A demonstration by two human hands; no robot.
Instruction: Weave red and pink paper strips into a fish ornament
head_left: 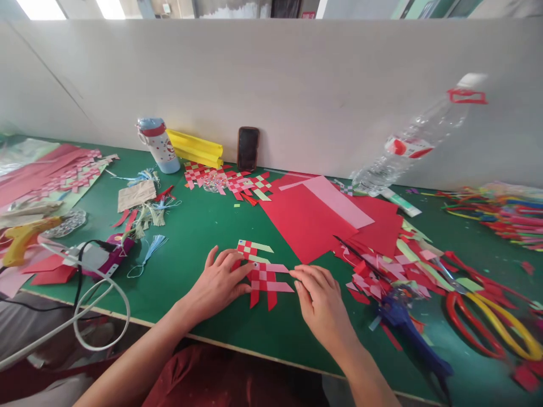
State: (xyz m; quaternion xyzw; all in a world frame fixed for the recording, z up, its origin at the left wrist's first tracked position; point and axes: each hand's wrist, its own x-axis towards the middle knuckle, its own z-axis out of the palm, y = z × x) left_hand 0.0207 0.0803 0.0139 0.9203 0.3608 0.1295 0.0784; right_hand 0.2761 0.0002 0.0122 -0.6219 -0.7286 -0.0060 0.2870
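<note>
A red and pink woven paper fish (265, 278) lies on the green table in front of me, its loose strips pointing right and down. My left hand (220, 280) holds its left edge with thumb and fingertips, the other fingers spread. My right hand (320, 294) is closed in a pinch at the tip of the upper pink strip; the fingers partly hide the contact. Just behind lies a red and light green woven fish (250, 247), partly covered by my left fingers.
Red paper sheets (314, 215), a leaning plastic bottle (407, 147), scissors (487, 322) and a blue glue gun (407, 322) lie rightward. A phone (248, 148) and flask (159, 146) stand by the partition. Tassels (150, 217), a cable (123, 299) and a yellow glue gun (25, 237) lie leftward.
</note>
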